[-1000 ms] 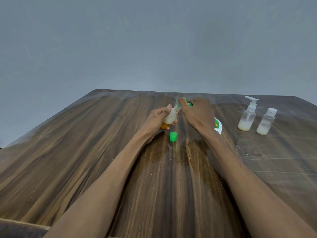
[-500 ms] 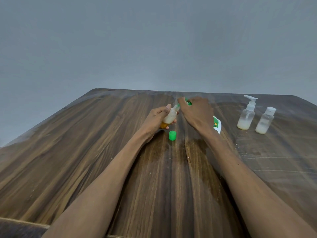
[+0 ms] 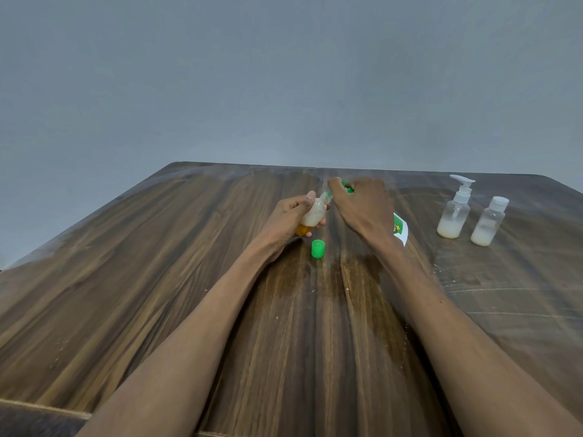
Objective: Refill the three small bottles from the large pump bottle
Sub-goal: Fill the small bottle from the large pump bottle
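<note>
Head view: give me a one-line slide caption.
Left hand tilts a small bottle toward the green pump under the right hand; a green cap lies on the table.

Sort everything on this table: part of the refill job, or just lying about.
Job: small tilted bottle of whitish liquid in left hand; green-topped white pump bottle under right hand; loose green cap; clear pump-top bottle; clear white-capped bottle.
Lying about: nothing.
</note>
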